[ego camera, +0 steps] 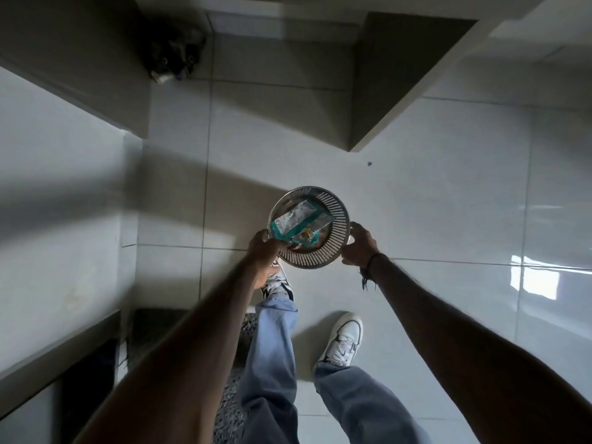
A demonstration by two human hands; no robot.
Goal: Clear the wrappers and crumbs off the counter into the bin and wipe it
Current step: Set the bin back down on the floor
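A round perforated steel bin (333, 248) stands on the pale floor tiles in front of my feet. Inside it lie crumpled wrappers (299, 221), silver and teal, with a small yellow scrap among them. My left hand (264, 248) reaches over the bin's near left rim, fingers curled at the wrappers' edge; whether it still grips them I cannot tell. My right hand (358, 245) is at the bin's right rim, fingers around its edge. The counter is not in view.
A dark cat (174, 60) sits at the far left by a wall corner. A dark mat (153, 334) and a speckled strip of floor (227, 405) lie near my left foot. White walls stand on the left, and a grey wall block rises at the top right.
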